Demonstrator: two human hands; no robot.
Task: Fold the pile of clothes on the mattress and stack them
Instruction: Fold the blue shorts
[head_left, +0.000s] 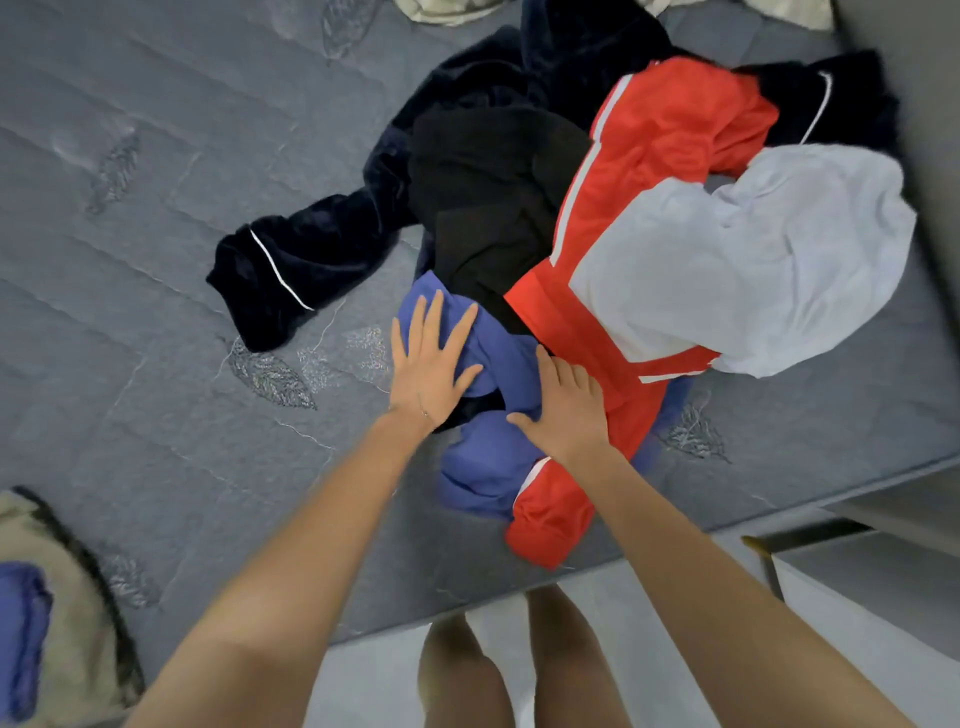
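My left hand (431, 364) and my right hand (567, 413) lie flat and open on the blue garment (488, 470) near the edge of the mattress (156, 270), and pulling it may drag the overlapping red jacket (670, 130) off with it.

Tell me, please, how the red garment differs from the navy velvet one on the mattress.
The red garment is smooth with broad white stripes; the navy velvet garment is plush with thin white piping. The red one lies under a pale garment and reaches the mattress edge; the navy one stretches one end leftwards. Both are crumpled, unfolded.
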